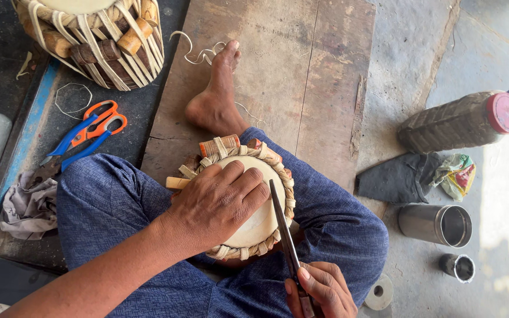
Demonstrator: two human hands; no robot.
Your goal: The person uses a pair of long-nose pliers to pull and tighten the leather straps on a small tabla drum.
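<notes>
Grey stone floor [419, 53], worn wooden board [278, 70], sunlight at right

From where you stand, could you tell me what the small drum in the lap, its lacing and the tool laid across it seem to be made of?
The drum head looks like pale, smooth stretched hide, matte cream. The lacing seems to be flat strips of rawhide or cane, tan and braided round the rim; which one I cannot tell. The tool, held by the right hand, looks like dark, dull metal, thin and straight. The left hand rests on the head.
</notes>
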